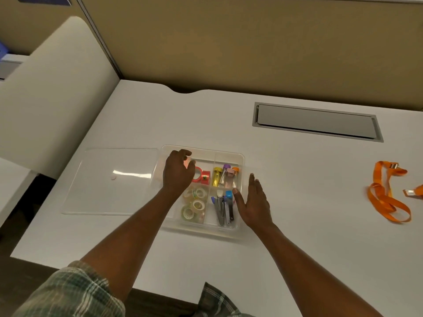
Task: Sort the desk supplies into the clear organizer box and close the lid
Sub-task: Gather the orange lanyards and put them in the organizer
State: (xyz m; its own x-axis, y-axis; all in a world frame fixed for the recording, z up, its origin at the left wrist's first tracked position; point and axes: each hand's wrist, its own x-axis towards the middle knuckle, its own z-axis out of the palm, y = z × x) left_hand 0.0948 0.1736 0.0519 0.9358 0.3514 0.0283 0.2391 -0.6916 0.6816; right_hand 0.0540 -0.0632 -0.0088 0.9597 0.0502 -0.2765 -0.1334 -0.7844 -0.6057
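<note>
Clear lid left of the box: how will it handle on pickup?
Probably light and slightly flexible: the lid looks like thin clear plastic. Likely slippery; its glossy top shows glare. It lies flat on the desk, so lifting an edge may be awkward.

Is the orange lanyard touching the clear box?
Apart. The head view shows the lanyard lying far to the right of the box, with bare desk between them.
</note>
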